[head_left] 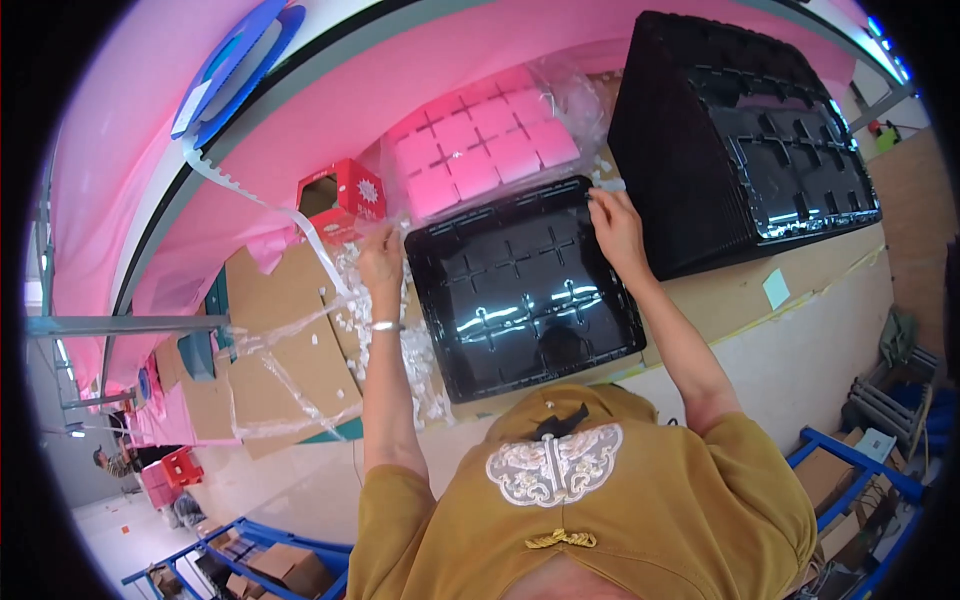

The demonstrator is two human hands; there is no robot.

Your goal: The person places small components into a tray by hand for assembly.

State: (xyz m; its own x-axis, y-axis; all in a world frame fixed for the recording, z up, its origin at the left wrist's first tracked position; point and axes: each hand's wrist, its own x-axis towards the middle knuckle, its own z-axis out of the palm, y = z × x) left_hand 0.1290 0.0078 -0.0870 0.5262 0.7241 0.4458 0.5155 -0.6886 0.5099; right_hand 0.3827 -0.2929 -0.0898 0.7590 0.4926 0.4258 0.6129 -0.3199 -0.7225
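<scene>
A shiny black plastic tray (515, 300) with cross-shaped ridges lies on the cardboard-covered bench in front of me. My right hand (617, 232) grips the rim at its far right corner. Just beside the far left corner is my left hand (380, 258), its fingers curled together; whatever they hold, if anything, is too small to make out. Small white pieces (350, 305) are scattered under and around that hand. Beyond the tray sits a pink foam sheet or stack (480, 145) with cross-shaped slots, wrapped in clear plastic.
A tall stack of black trays (680, 150) stands at the right. A red open box (340, 200) is at the far left of the tray. From a blue reel (235, 75) overhead, a pale strip (315, 240) hangs down to the bench. Flat cardboard (285, 340) lies to the left.
</scene>
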